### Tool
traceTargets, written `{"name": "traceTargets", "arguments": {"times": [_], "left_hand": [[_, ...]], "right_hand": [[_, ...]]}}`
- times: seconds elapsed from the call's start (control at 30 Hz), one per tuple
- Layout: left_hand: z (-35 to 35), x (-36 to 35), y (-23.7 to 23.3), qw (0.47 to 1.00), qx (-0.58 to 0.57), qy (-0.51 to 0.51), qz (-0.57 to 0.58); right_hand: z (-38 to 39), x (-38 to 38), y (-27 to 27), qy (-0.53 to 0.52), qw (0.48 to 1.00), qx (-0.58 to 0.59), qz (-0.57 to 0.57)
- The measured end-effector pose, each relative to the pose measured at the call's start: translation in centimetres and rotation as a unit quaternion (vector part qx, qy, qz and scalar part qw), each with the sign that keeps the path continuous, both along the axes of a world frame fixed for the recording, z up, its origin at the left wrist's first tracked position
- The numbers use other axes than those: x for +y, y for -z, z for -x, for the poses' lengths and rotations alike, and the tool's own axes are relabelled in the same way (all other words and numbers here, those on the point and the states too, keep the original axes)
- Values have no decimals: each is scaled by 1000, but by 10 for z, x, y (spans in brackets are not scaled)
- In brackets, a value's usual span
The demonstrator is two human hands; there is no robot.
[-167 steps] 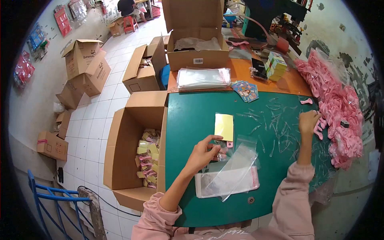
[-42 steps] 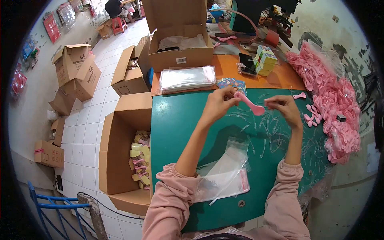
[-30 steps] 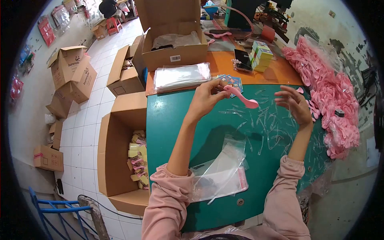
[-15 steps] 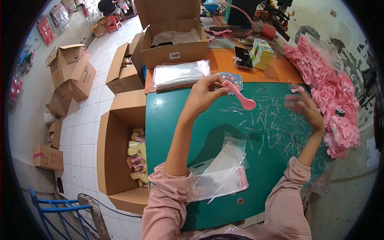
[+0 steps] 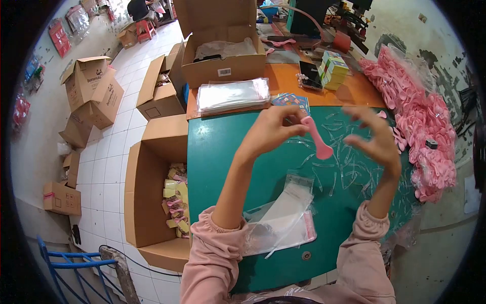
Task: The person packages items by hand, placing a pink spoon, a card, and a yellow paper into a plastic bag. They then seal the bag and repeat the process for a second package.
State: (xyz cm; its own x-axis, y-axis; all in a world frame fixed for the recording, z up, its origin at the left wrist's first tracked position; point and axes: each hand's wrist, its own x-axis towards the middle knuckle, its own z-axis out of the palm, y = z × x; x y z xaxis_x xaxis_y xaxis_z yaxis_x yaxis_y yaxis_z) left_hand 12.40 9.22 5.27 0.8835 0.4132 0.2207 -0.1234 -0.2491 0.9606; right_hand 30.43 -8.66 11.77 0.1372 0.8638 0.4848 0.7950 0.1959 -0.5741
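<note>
Grip status: the left hand point(image 5: 271, 130) was clamped on the handle end of a smooth pink moulded-plastic spoon point(image 5: 317, 140), held above the green surface point(image 5: 217, 152) with its rounded bowl pointing down. The right hand point(image 5: 377, 139) was spread wide, near the bowl but apart from it. Glossy clear plastic bags point(image 5: 283, 218), one with a pink strip along its edge, lay on the surface beneath. A brown cardboard box point(image 5: 202, 71) carried a white barcode label point(image 5: 224, 72) whose print was too small to read.

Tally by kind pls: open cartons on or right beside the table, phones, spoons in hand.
Open cartons: 3
Phone: 1
Pink spoon, in left hand: 1
Total: 5
</note>
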Motion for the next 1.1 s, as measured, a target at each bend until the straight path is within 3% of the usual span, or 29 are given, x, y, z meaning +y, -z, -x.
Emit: {"name": "traceTargets", "arguments": {"times": [0.03,0.1,0.2,0.27,0.3,0.4,0.5,0.6,0.63,0.73,0.83,0.93,1.1], "left_hand": [[1,-7,-10,1000,20,11,-4],[3,-28,-20,998,-8,-29,-63],[8,-66,-6,985,-59,-113,-113],[14,-79,11,970,-93,-129,-186],[16,-87,10,983,-100,-111,-109],[19,-89,13,984,-96,-132,-76],[27,-97,20,977,-20,-212,-18],[50,-113,60,907,186,-200,-320],[59,-117,67,908,204,-157,-330],[78,-117,71,934,158,-94,-305],[92,-109,65,969,168,-17,-180],[95,-99,63,988,122,-41,-84],[90,-69,49,992,126,28,-5]], "right_hand": [[19,7,-4,27,994,-82,70],[35,11,-7,11,972,78,221],[31,3,-14,28,977,32,208],[43,4,-12,-55,986,-34,156],[49,5,-11,-93,985,-67,128],[57,7,-4,-117,983,-70,120],[54,7,-1,-29,992,-35,119],[51,8,-5,9,995,-15,101],[50,8,-6,18,996,-14,92],[42,9,-1,21,995,-34,90],[42,11,3,5,995,-25,93],[50,13,2,9,990,44,131],[53,12,-3,-3,991,64,116]]}}
